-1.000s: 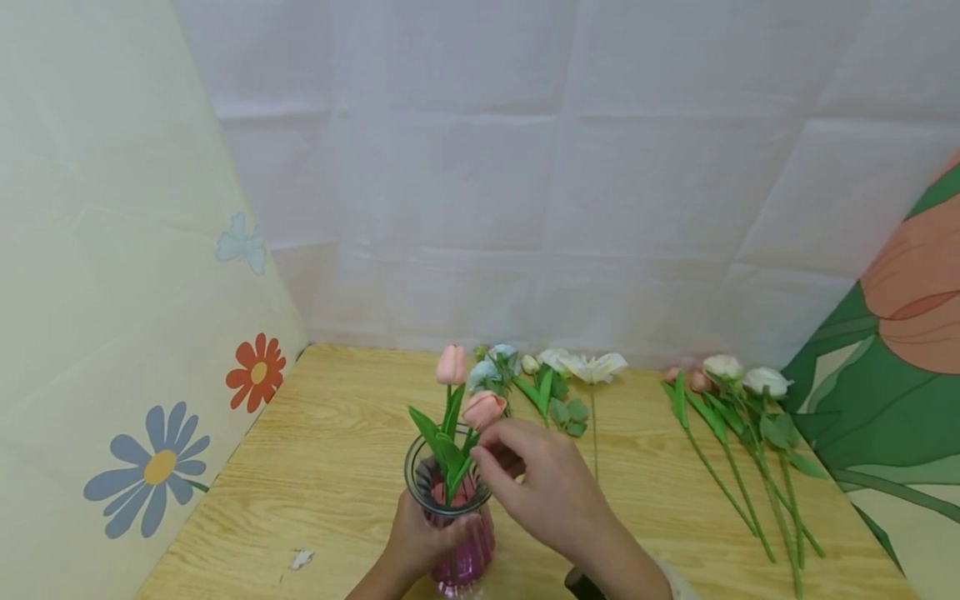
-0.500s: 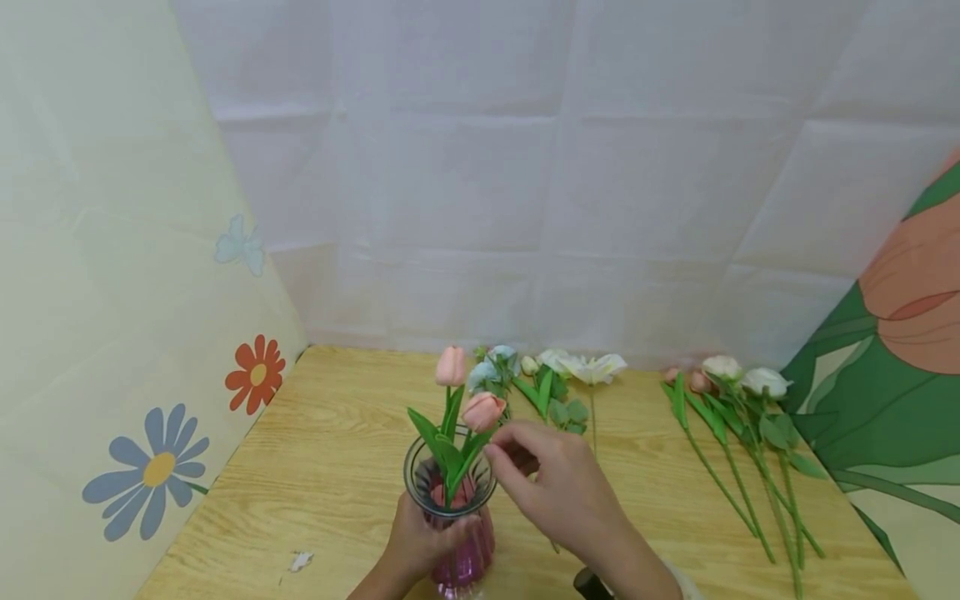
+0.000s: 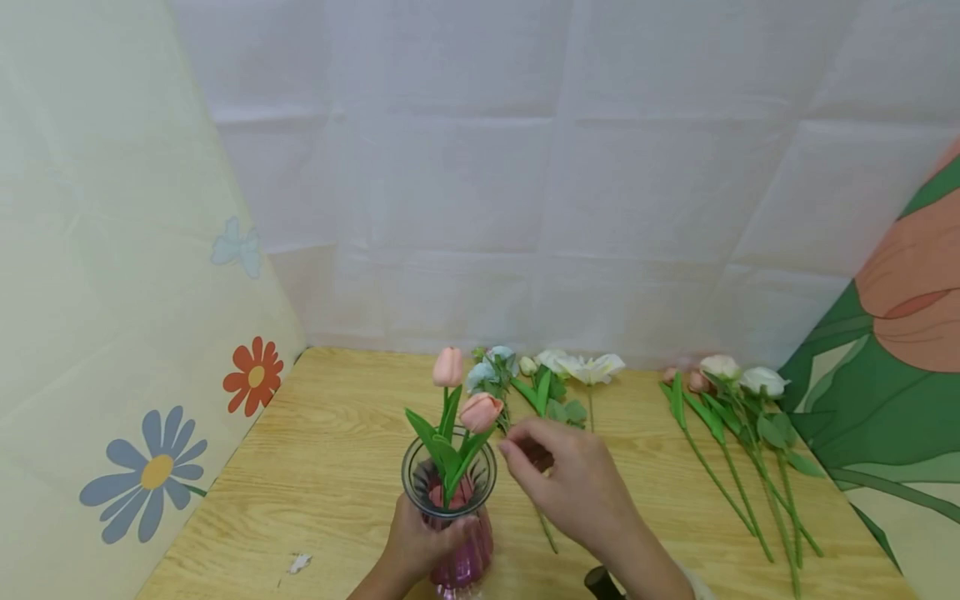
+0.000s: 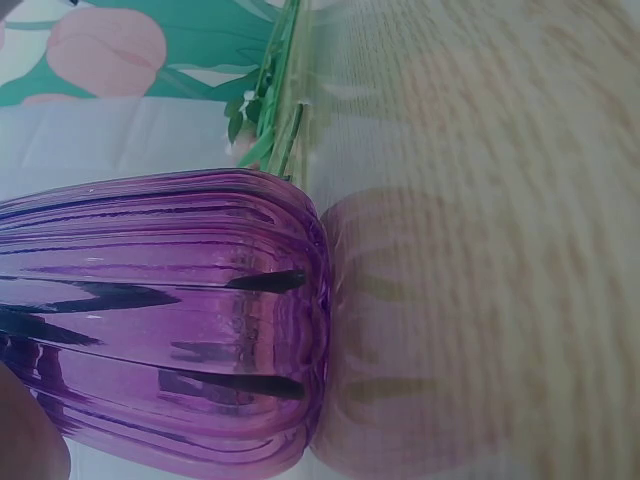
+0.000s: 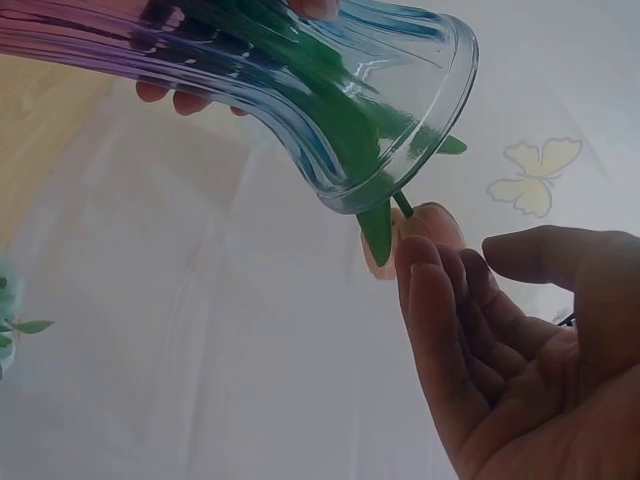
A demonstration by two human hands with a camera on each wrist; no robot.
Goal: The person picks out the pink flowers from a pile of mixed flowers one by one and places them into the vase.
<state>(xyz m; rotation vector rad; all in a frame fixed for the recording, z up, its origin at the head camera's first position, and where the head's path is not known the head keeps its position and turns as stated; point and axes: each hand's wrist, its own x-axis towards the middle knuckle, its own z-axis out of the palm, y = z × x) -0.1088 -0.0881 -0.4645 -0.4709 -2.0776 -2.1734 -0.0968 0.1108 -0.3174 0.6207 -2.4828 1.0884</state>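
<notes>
My left hand (image 3: pixel 427 537) grips the glass vase (image 3: pixel 467 557) round its upper body, below the clear rim. The ribbed vase (image 4: pixel 190 320), purple at its base, stands on the table in the left wrist view. Two pink tulips with green leaves stand in it: one tulip (image 3: pixel 447 367) taller, the other tulip (image 3: pixel 481 412) lower and leaning right. To the right of the rim is my right hand (image 3: pixel 573 483), holding nothing. Its fingers are loosely bent, the thumb apart from them in the right wrist view, where the hand (image 5: pixel 530 350) is close to a tulip bloom.
Behind the vase lie blue flowers (image 3: pixel 491 371) and white flowers (image 3: pixel 592 368) with green leaves. At the right lie white roses (image 3: pixel 763 382) and pink tulips on long stems. A dark cylindrical object (image 3: pixel 602 582) is at the front edge. Printed cloths surround the wooden table (image 3: pixel 337 467).
My right hand has drawn away to the right from the lower tulip and its leaf. The left hand and the vase have stayed in place.
</notes>
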